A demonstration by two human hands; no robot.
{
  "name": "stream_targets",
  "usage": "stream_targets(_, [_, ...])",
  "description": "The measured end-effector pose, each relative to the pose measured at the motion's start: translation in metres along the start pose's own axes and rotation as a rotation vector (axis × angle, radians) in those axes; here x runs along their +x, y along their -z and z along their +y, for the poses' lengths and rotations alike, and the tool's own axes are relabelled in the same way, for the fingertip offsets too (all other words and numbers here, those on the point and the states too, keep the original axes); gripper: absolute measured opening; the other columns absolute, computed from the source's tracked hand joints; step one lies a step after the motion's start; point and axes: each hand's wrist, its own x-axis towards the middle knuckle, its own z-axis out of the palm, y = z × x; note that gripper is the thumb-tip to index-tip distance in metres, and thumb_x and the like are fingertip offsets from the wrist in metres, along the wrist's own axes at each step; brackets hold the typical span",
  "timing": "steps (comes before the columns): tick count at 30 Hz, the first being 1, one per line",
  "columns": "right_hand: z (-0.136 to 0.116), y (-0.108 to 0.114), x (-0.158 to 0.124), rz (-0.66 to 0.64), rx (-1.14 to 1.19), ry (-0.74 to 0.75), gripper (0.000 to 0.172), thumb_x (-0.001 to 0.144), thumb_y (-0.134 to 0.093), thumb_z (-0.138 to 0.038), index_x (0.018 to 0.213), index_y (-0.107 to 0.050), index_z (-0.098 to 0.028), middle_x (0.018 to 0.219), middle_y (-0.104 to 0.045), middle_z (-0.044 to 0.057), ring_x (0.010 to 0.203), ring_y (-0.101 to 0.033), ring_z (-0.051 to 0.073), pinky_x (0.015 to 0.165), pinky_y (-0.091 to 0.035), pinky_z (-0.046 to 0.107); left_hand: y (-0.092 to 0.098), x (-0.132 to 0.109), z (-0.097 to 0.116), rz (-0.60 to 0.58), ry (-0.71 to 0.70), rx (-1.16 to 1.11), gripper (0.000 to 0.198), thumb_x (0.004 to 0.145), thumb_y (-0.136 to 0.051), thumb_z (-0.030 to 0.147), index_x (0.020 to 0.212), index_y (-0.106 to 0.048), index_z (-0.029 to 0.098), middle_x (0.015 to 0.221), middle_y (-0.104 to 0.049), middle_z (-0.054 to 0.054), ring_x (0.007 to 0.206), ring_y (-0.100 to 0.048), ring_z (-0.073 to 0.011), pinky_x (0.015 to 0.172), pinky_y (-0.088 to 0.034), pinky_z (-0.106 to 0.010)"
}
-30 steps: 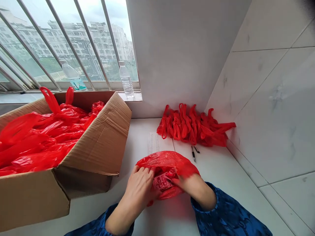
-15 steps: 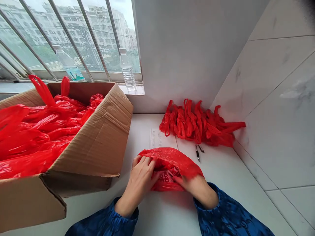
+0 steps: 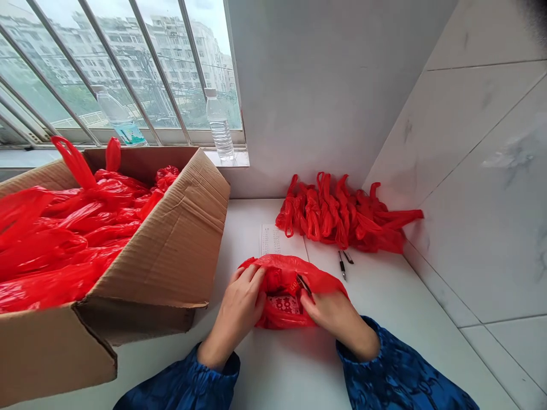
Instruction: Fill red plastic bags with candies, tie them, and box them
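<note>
A red plastic bag (image 3: 282, 263) lies on the white table in front of me with its mouth spread. My left hand (image 3: 241, 293) is closed on the bag's left rim, thumb inside the opening. Inside the bag I see a pink-and-red patterned packet (image 3: 284, 304) and some red pieces with light print. My right hand (image 3: 327, 307) reaches into the right side of the mouth, its fingers partly hidden by red plastic. Between its thumb and fingers is a slim black pen (image 3: 304, 285), tip pointing up and left.
A large cardboard box (image 3: 171, 228) full of red plastic bags (image 3: 98, 222) stands at left. More red bags (image 3: 333, 210) lie bunched against the back wall. Two pens (image 3: 342, 265) and a printed sheet (image 3: 270, 239) lie before them. A bottle (image 3: 220, 128) stands on the sill.
The bag's mouth is spread wider, showing more of the patterned packet. My right hand has risen slightly inside, and the black pen in its fingers now shows. The view has shifted slightly.
</note>
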Motion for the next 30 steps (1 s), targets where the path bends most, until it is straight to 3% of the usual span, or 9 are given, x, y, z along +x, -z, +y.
stream_targets(2, [-0.013,0.013,0.006,-0.105,0.165,-0.091,0.043,0.091,-0.052,-0.022,0.133,-0.063,-0.024,0.116,-0.073,0.009,0.105,-0.069,0.028,0.100,-0.055,0.049,0.003,-0.001,0.003,0.069,-0.014,-0.079,0.041,0.088,-0.046,0.006,0.126,-0.060,0.014,0.124,-0.068,-0.015,0.114,-0.063,-0.0289,0.101,-0.048,-0.045])
stream_targets(4, [-0.023,0.022,0.011,-0.198,0.482,-0.169,0.047,0.095,-0.050,-0.025,0.142,-0.054,-0.027,0.122,-0.071,0.007,0.109,-0.069,0.024,0.102,-0.054,0.046,0.006,-0.002,0.008,0.135,-0.020,-0.220,0.039,0.098,-0.044,0.016,0.135,-0.056,0.018,0.131,-0.067,-0.013,0.118,-0.062,-0.0264,0.101,-0.048,-0.043])
stream_targets(7, [-0.030,0.023,0.014,-0.238,0.961,-0.276,0.045,0.095,-0.052,-0.031,0.140,-0.054,-0.027,0.132,-0.065,0.006,0.116,-0.066,0.022,0.102,-0.055,0.043,0.009,-0.003,0.015,0.146,0.024,-0.434,0.034,0.104,-0.042,0.029,0.132,-0.059,0.023,0.127,-0.070,-0.009,0.115,-0.065,-0.0234,0.098,-0.050,-0.040])
stream_targets(10, [-0.030,0.016,0.014,-0.248,1.174,-0.360,0.043,0.092,-0.056,-0.034,0.134,-0.058,-0.025,0.129,-0.066,0.007,0.114,-0.068,0.024,0.099,-0.057,0.043,0.009,-0.004,0.019,0.133,0.125,-0.621,0.029,0.102,-0.048,0.036,0.120,-0.065,0.021,0.110,-0.075,-0.008,0.098,-0.070,-0.0210,0.085,-0.054,-0.034])
stream_targets(14, [-0.029,0.011,0.016,-0.222,1.171,-0.384,0.040,0.092,-0.061,-0.042,0.128,-0.062,-0.024,0.118,-0.070,0.005,0.109,-0.069,0.023,0.097,-0.059,0.042,0.007,-0.003,0.020,0.169,0.228,-0.887,0.022,0.097,-0.060,0.038,0.104,-0.066,0.019,0.084,-0.071,-0.002,0.073,-0.066,-0.0152,0.070,-0.052,-0.026])
stream_targets(18, [-0.025,0.009,0.019,-0.146,1.086,-0.412,0.035,0.087,-0.071,-0.047,0.112,-0.068,-0.022,0.100,-0.072,0.002,0.097,-0.071,0.022,0.082,-0.065,0.036,0.008,-0.001,0.022,0.197,0.293,-1.099,0.024,0.092,-0.066,0.040,0.099,-0.068,0.017,0.080,-0.066,-0.002,0.069,-0.061,-0.0139,0.063,-0.049,-0.023])
stream_targets(22, [-0.023,0.009,0.020,-0.122,1.077,-0.414,0.034,0.084,-0.075,-0.049,0.105,-0.072,-0.022,0.098,-0.074,0.002,0.095,-0.072,0.022,0.081,-0.065,0.036,0.014,0.001,0.026,0.179,0.309,-1.227,0.028,0.091,-0.068,0.043,0.101,-0.070,0.016,0.074,-0.061,0.000,0.064,-0.057,-0.0128,0.060,-0.048,-0.023])
stream_targets(27, [-0.022,0.010,0.022,-0.120,1.087,-0.398,0.040,0.083,-0.077,-0.049,0.113,-0.072,-0.022,0.107,-0.076,0.004,0.101,-0.072,0.023,0.089,-0.062,0.038,0.017,0.000,0.026,0.199,0.308,-1.242,0.027,0.091,-0.068,0.040,0.104,-0.067,0.017,0.074,-0.059,0.001,0.065,-0.056,-0.0119,0.062,-0.047,-0.022])
stream_targets(30, [-0.019,0.009,0.022,-0.071,1.115,-0.404,0.048,0.082,-0.080,-0.045,0.121,-0.066,-0.022,0.105,-0.076,0.004,0.097,-0.072,0.021,0.085,-0.061,0.035,0.016,-0.002,0.025,0.181,0.277,-1.252,0.025,0.093,-0.066,0.036,0.109,-0.065,0.018,0.074,-0.058,0.002,0.067,-0.056,-0.0108,0.063,-0.046,-0.021])
